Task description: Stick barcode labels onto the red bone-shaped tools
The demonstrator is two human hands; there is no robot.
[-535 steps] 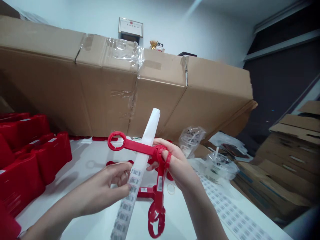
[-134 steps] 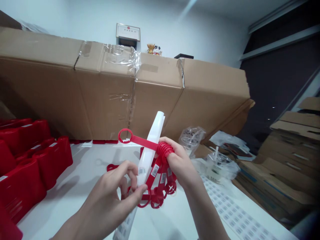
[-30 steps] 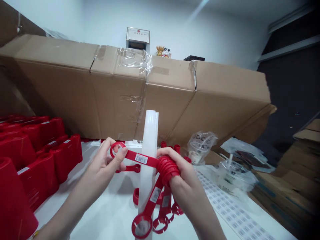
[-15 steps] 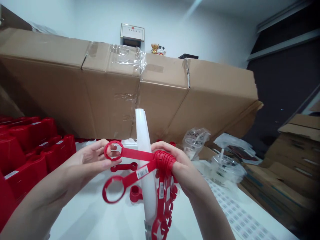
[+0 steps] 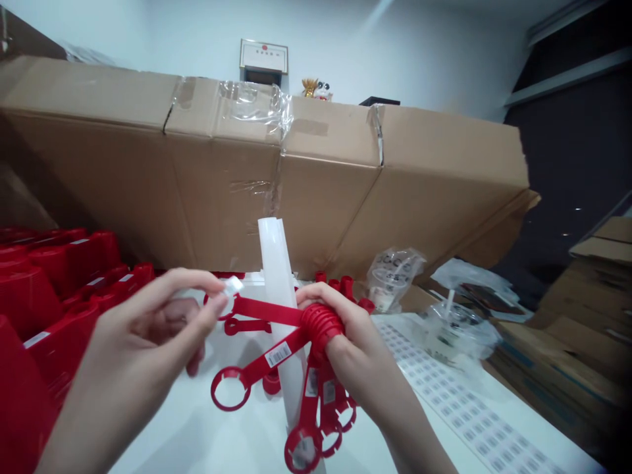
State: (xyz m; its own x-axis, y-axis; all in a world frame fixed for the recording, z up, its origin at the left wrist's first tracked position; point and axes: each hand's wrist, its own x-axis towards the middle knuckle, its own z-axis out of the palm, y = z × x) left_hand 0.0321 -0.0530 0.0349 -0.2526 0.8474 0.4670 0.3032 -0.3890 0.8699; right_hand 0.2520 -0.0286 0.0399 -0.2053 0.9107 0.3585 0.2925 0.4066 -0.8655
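Note:
My left hand (image 5: 158, 336) is pinched shut on a small white sticker label (image 5: 234, 286), held just in front of a red ring end. Gripped in my right hand (image 5: 355, 339) is a bundle of red plastic ring-ended strips (image 5: 323, 326). Two of these strips point left; one carries a barcode label (image 5: 278, 354). Others hang down below the hand, some with labels too. A curled white sheet (image 5: 276, 263) rises behind the strips beside my right fingertips; whether the hand also holds it I cannot tell.
Red plastic parts (image 5: 74, 263) are stacked at left. A large cardboard box (image 5: 222, 178) lies across the back. At right lie a printed label sheet (image 5: 459, 401), a plastic cup in a bag (image 5: 447, 336) and another plastic bag (image 5: 392, 280). A loose red strip (image 5: 247, 326) rests on the white table.
My left hand has let go of the upper strip's ring and drawn back slightly, now showing a white label between thumb and forefinger. The hanging strips have swung and spread apart.

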